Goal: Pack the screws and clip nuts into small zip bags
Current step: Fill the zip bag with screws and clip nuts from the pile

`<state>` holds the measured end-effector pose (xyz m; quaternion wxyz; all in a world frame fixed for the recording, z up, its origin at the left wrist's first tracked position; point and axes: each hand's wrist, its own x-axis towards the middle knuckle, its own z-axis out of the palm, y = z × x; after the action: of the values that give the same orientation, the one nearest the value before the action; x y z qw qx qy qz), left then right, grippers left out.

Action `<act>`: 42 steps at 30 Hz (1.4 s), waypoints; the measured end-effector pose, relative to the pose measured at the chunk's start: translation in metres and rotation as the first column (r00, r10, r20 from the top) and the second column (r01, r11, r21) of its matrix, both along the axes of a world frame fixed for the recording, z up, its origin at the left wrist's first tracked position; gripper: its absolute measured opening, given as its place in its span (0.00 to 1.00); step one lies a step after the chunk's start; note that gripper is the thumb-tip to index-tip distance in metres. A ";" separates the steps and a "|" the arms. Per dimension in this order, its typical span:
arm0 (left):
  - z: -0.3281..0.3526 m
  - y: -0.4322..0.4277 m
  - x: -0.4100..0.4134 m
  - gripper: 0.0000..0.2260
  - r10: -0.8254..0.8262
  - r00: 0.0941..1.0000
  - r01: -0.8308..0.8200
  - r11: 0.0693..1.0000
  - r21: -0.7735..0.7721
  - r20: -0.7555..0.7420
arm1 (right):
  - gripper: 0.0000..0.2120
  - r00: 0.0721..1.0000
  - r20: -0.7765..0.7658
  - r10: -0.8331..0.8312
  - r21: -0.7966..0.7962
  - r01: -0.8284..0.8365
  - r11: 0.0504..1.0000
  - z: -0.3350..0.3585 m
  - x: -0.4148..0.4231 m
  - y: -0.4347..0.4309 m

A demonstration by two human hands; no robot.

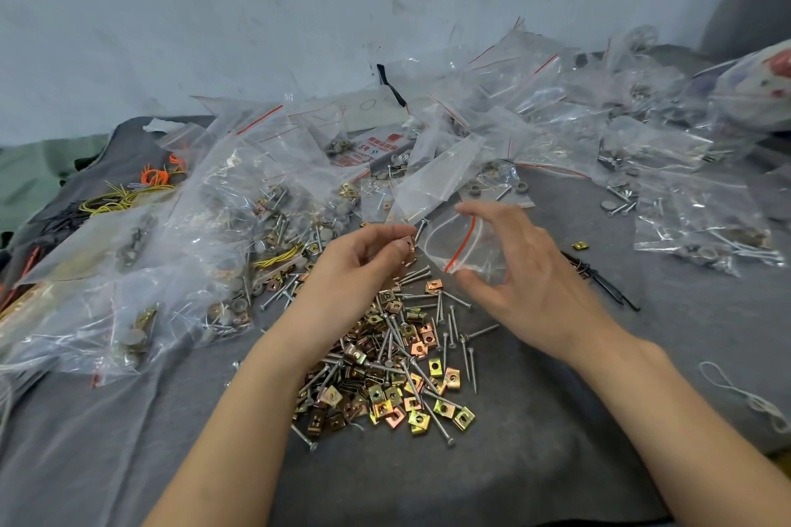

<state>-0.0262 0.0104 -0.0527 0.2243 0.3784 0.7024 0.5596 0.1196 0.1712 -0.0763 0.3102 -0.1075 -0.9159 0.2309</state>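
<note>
A loose heap of brass-coloured clip nuts (387, 381) mixed with silver screws (441, 321) lies on the grey cloth in front of me. Above the heap, my right hand (520, 278) holds a small clear zip bag (460, 246) with a red seal line between thumb and fingers, its mouth turned toward my left hand. My left hand (364, 265) pinches a clip nut (410, 249) and a screw at the fingertips, right at the bag's mouth.
Filled and empty clear zip bags (222, 227) pile up left and behind. More filled bags (702, 222) lie at right. One stray clip nut (581, 245) and black ties (599, 280) sit right of my hand. Yellow and orange wire loops (128, 193) lie far left. A grey wall stands behind.
</note>
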 end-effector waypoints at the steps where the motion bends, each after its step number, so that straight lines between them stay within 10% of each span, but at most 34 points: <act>1: 0.000 0.000 0.000 0.10 -0.011 1.000 0.011 1.000 0.001 0.002 | 0.27 1.000 -0.004 -0.001 -0.001 0.001 1.000 0.000 0.000 -0.001; 33: 0.003 0.002 0.003 0.05 0.137 0.990 -0.135 0.990 0.042 -0.035 | 0.27 1.000 0.001 0.008 0.058 -0.008 0.998 -0.004 -0.005 -0.002; 42: 0.019 0.013 0.007 0.05 0.079 0.967 -0.083 0.997 -0.006 -0.242 | 0.29 1.000 0.008 -0.011 0.015 0.011 1.000 -0.004 -0.004 -0.002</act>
<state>-0.0191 0.0235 -0.0332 0.1173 0.4128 0.7438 0.5124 0.1159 0.1696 -0.0805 0.3084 -0.1112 -0.9183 0.2218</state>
